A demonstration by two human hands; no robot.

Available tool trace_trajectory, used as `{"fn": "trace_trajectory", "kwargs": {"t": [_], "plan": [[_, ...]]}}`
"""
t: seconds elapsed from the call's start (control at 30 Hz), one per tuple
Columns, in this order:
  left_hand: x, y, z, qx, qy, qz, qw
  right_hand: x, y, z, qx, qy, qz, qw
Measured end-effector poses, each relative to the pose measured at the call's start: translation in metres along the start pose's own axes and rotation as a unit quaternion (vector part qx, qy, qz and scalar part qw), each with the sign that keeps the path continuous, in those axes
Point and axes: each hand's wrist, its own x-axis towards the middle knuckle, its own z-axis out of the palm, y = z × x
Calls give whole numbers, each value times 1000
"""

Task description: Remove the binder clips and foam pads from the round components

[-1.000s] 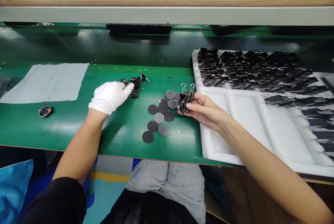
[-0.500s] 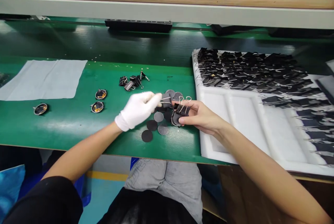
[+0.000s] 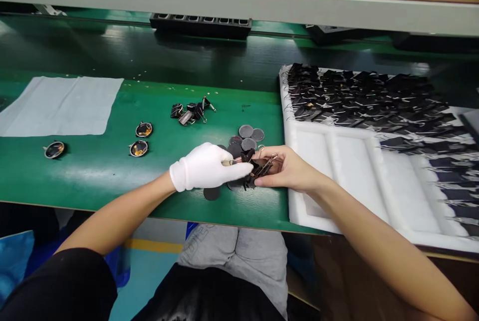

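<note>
My left hand (image 3: 209, 165), in a white glove, pinches a black binder clip (image 3: 247, 156) by its wire handles. The clip is pressed against the small round piece that my bare right hand (image 3: 290, 167) grips. Another black binder clip (image 3: 265, 166) with raised wire handles sits on that piece, between my right thumb and fingers. Fingers and clips mostly hide the round piece. Under and behind my hands lie several thin dark discs (image 3: 246, 131), overlapping on the green table (image 3: 179, 201).
Beyond my left hand is a small heap of black binder clips (image 3: 191, 113). Further left lie watch-like round cases (image 3: 138, 149) and a white cloth (image 3: 71, 106). On the right stands a white foam tray (image 3: 348, 161) with rows of black binder clips (image 3: 359, 94). A rail (image 3: 239, 1) crosses the back.
My left hand has moved right, bringing its binder clip from above the discs onto the piece in my right hand. My right hand has turned the piece slightly. The view has tilted a little.
</note>
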Motion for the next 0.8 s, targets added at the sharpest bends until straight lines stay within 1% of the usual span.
{"fn": "trace_trajectory", "kwargs": {"t": [0.13, 0.2, 0.27, 0.37, 0.4, 0.47, 0.57, 0.63, 0.73, 0.8], "plan": [[-1, 0, 8, 33, 6, 42, 999, 0, 2, -1, -8, 11, 8, 1000], [-1, 1, 10, 34, 9, 52, 998, 0, 3, -1, -12, 14, 12, 1000], [-2, 1, 11, 24, 12, 51, 998, 0, 3, -1, -12, 17, 19, 1000], [-2, 3, 8, 11, 19, 32, 999, 1, 3, 0, 4, 27, 22, 999], [-2, 2, 6, 5, 19, 19, 1000, 1, 2, 0, 20, 42, 14, 999], [-1, 2, 2, -23, 14, -19, 999, 2, 1, 0, 68, 96, -11, 993], [0, 3, -2, -78, -5, -67, 995, 5, -1, -2, 138, 193, -31, 971], [0, 5, -1, -96, -12, -77, 992, 8, -1, -4, 164, 236, -25, 957], [-1, 3, -4, -79, -17, -69, 994, 11, -1, -6, 185, 260, -16, 948], [1, -3, -13, -44, -12, -79, 996, 13, -1, -5, 197, 268, -20, 943]]}}
